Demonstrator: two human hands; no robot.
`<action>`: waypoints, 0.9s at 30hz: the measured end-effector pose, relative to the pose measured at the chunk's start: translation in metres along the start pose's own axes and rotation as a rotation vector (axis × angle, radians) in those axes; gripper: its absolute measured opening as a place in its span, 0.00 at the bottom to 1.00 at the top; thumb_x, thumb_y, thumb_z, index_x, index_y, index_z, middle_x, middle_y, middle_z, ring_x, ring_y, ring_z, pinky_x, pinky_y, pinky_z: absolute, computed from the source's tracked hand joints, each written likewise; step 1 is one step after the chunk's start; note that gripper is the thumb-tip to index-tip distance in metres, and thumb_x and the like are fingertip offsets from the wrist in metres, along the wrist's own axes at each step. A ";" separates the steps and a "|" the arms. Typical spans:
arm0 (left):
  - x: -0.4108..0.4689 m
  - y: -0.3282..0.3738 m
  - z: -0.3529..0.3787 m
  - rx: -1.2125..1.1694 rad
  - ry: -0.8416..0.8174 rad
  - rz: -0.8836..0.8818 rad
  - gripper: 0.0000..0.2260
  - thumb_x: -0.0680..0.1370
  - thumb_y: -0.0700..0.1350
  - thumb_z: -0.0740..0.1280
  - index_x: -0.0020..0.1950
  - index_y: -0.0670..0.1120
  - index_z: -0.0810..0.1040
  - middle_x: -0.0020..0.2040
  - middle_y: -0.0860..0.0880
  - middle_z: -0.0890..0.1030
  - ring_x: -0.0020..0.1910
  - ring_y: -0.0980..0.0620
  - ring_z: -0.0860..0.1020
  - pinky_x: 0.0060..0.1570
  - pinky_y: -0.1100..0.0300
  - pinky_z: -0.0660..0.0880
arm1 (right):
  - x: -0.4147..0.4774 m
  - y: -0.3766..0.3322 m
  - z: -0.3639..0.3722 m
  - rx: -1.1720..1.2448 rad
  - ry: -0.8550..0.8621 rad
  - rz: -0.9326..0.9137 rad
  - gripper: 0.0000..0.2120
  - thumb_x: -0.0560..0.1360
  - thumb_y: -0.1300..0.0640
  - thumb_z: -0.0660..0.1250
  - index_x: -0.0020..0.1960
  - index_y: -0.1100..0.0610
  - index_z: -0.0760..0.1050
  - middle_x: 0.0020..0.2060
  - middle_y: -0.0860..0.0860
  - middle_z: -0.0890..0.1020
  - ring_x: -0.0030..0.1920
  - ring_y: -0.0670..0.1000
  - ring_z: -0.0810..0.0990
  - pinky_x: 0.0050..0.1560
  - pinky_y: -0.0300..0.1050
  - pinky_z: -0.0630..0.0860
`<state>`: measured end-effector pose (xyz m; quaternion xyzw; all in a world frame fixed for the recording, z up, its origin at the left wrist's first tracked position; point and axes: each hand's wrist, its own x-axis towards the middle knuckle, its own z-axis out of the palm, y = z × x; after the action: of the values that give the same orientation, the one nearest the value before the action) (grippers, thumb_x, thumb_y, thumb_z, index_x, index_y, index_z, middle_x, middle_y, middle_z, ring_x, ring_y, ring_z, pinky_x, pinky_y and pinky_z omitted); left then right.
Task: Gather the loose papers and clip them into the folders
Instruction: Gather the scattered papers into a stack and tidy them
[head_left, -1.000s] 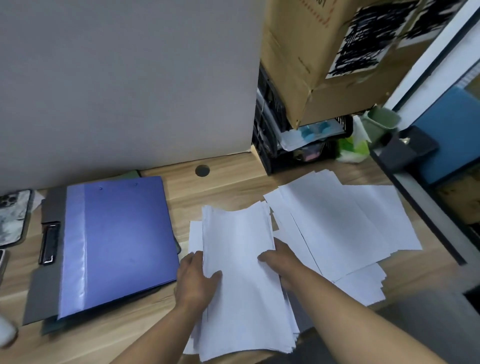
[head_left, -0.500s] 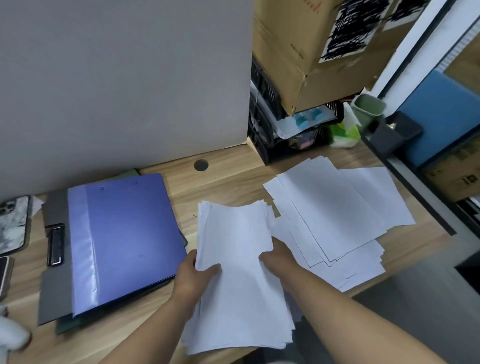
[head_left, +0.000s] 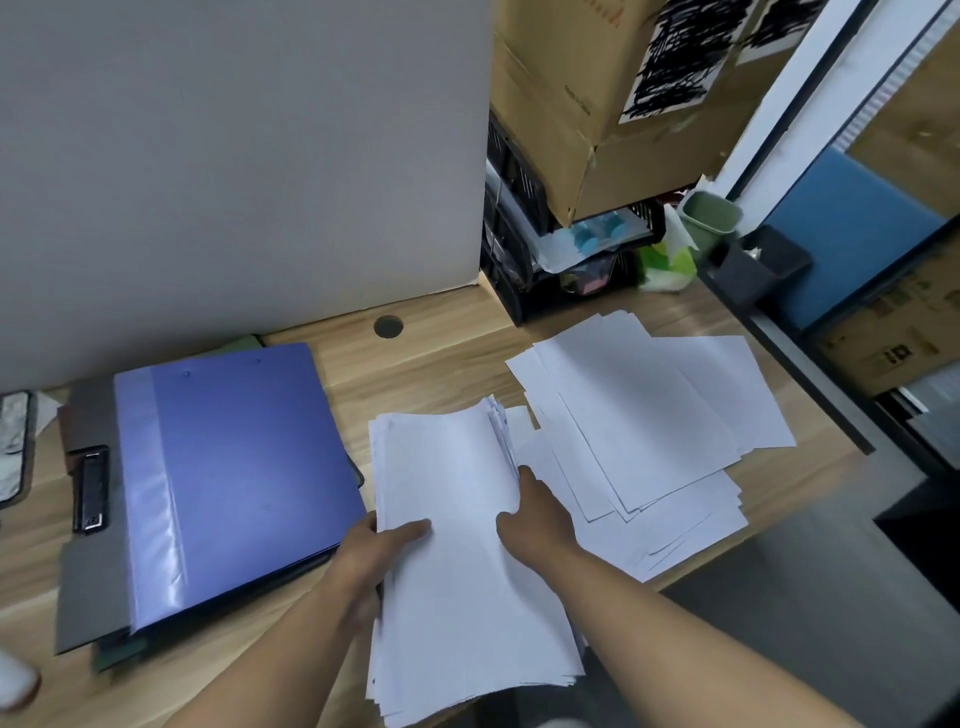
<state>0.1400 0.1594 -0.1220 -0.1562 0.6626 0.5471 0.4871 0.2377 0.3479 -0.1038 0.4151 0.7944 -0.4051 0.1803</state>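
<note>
Both hands, left hand (head_left: 382, 551) and right hand (head_left: 535, 514), now pinch a tighter stack of papers (head_left: 457, 545) at the desk's (head_left: 431, 364) front edge, between the blue folder (head_left: 234, 478) and loose sheets (head_left: 649, 431) not yet gathered.

folders (head_left: 234, 483) left of held stack (head_left: 457, 545), loose papers (head_left: 649, 415) right.

Desk (head_left: 426, 374), free room: bare wood strip between blue folder (head_left: 244, 478) and spread loose sheets (head_left: 644, 415), running back to the cable hole (head_left: 388, 326). Near end of that strip taken up by the held paper stack (head_left: 462, 561) and both hands. Rear: grey partition (head_left: 234, 156) closes the far side. Right rear corner: black tray rack (head_left: 524, 249) under cardboard box (head_left: 623, 104). Left: folders stacked, metal clip (head_left: 92, 491) exposed; phone (head_left: 13, 447) at the edge. Front left corner: bare wood.
</note>
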 end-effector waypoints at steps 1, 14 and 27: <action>0.000 0.000 -0.002 0.013 -0.037 -0.018 0.27 0.64 0.46 0.83 0.61 0.41 0.82 0.53 0.41 0.88 0.51 0.36 0.87 0.56 0.37 0.81 | -0.002 0.002 -0.001 0.036 -0.005 -0.002 0.23 0.75 0.59 0.59 0.70 0.54 0.64 0.61 0.52 0.75 0.57 0.57 0.78 0.52 0.48 0.76; -0.019 0.016 -0.015 0.181 0.021 0.209 0.16 0.79 0.42 0.73 0.67 0.46 0.79 0.57 0.45 0.87 0.54 0.43 0.86 0.54 0.46 0.83 | -0.001 0.046 -0.012 -0.179 -0.030 -0.063 0.35 0.74 0.33 0.60 0.77 0.45 0.60 0.81 0.43 0.54 0.82 0.52 0.42 0.77 0.67 0.47; -0.080 0.137 0.011 -0.229 -0.381 0.362 0.16 0.79 0.42 0.66 0.66 0.41 0.81 0.60 0.40 0.85 0.51 0.43 0.87 0.48 0.48 0.85 | -0.038 -0.014 -0.094 1.017 -0.388 -0.076 0.33 0.72 0.32 0.67 0.70 0.50 0.76 0.62 0.51 0.83 0.59 0.51 0.83 0.57 0.48 0.78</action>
<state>0.0821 0.1914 0.0221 0.0164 0.5101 0.7157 0.4767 0.2536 0.3987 -0.0168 0.3384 0.4649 -0.8137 0.0853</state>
